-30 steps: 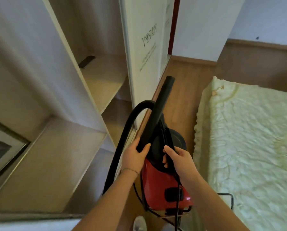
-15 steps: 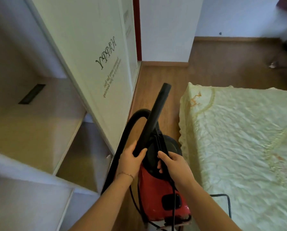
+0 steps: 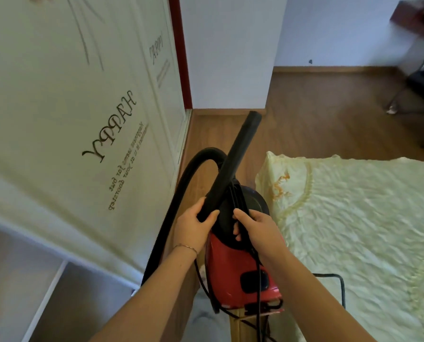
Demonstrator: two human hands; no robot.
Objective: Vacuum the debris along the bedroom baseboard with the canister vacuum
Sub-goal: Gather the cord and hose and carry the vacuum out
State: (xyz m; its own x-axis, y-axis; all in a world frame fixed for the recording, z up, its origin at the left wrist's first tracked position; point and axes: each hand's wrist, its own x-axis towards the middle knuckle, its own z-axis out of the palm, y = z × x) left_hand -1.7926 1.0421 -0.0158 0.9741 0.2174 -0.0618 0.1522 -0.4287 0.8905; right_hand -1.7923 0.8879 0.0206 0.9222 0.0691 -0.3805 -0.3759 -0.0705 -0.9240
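Red vacuum (image 3: 235, 267) hangs btw wardrobe (image 3: 70, 119) and bed (image 3: 354, 218), prob. lifted for carrying. R hand (image 3: 260, 230) has its fingers curled round the top handle (image 3: 235, 196), cord (image 3: 258, 280) trapped alongside. L hand (image 3: 193, 228) has fingers wrapped round the black wand (image 3: 235, 156) low down, tip up & fwd, likely to stop it swinging. Hose (image 3: 181, 193) loops wardrobe-side. Baseboard (image 3: 228, 111) is ahead at the wall foot; can't see debris from here.

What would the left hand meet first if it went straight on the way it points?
The left hand grips the vacuum tube and points along it, between wardrobe and bed. The way looks free over the floor; first is probably the far baseboard, depth unclear.
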